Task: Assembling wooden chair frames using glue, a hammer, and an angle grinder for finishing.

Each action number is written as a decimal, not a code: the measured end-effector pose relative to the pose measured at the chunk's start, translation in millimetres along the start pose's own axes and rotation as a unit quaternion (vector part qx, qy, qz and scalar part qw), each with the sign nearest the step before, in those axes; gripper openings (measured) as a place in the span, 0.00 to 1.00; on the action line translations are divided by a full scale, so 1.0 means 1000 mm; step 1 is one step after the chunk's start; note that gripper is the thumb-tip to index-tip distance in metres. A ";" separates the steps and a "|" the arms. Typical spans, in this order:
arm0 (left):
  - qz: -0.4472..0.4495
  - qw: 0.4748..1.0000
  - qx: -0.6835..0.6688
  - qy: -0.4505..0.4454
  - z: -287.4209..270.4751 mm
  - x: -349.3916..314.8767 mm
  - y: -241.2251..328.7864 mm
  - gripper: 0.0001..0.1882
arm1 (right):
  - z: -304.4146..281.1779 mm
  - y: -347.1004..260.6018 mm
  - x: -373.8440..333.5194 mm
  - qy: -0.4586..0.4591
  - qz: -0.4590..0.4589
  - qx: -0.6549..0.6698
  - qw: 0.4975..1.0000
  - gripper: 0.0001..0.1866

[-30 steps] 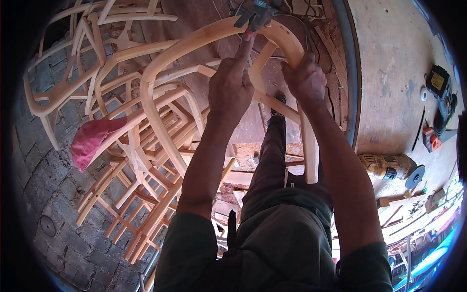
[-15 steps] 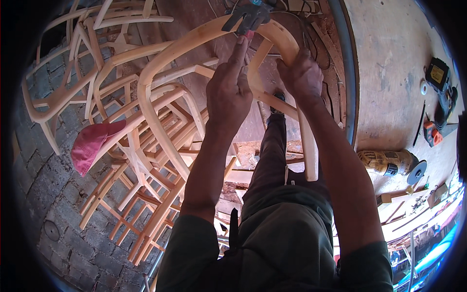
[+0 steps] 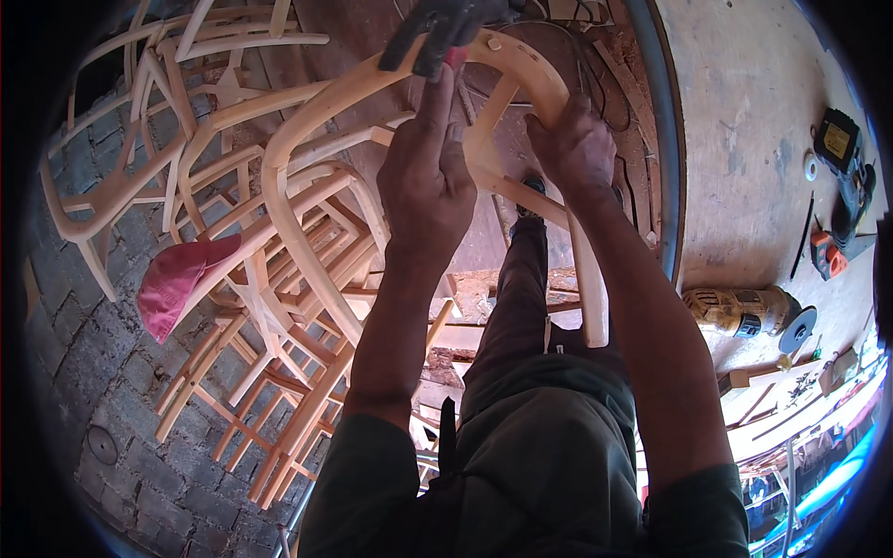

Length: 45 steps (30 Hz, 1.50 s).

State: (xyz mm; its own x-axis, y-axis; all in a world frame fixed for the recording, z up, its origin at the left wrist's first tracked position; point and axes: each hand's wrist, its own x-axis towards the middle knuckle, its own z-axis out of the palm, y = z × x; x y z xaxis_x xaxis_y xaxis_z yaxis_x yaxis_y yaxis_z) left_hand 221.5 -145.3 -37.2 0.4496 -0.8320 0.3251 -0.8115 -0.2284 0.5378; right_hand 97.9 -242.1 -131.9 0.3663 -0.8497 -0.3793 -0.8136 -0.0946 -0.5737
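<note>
My left hand (image 3: 430, 177) is closed on a claw hammer's handle, its forefinger stretched up along it. The dark hammer head (image 3: 445, 35) is above the top curve of a pale, bent wooden chair frame (image 3: 296, 130). A small light peg end (image 3: 494, 44) shows on the curve, just right of the hammer head. My right hand (image 3: 575, 153) is wrapped round the frame's right-hand bend. Below that hand, a straight wooden leg (image 3: 588, 279) comes down beside my right forearm.
More wooden chair frames (image 3: 279, 307) are stacked at left by a block wall (image 3: 121, 391), with a red cap (image 3: 177, 284) on one rail. On the workbench (image 3: 735, 139) at right lie a yellow angle grinder (image 3: 744, 309) and a cordless power tool (image 3: 845, 186). Cords (image 3: 595, 70) trail on the floor.
The hammer and my left hand have shifted left and the hammer head looks larger, uncovering the peg end on the curve. My right hand keeps its grip on the frame.
</note>
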 end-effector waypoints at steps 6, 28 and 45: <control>-0.033 0.996 0.037 -0.072 0.000 -0.007 -0.012 0.37 | 0.001 -0.002 0.000 0.001 0.000 -0.006 1.000 0.28; -0.036 0.991 0.064 -0.108 -0.007 -0.005 -0.004 0.34 | -0.001 -0.004 0.001 0.004 0.000 0.003 1.000 0.29; -0.038 0.995 0.010 -0.088 -0.004 -0.006 -0.008 0.35 | -0.002 -0.002 0.002 0.001 0.004 -0.004 1.000 0.29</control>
State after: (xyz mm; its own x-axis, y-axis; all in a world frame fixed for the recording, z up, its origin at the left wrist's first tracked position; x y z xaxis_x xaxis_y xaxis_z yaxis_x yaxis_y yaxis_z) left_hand 226.8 -136.8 -40.4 0.4388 -0.8872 0.1424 -0.7862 -0.3023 0.5390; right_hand 99.6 -244.4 -130.2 0.3592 -0.8517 -0.3816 -0.8201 -0.0929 -0.5646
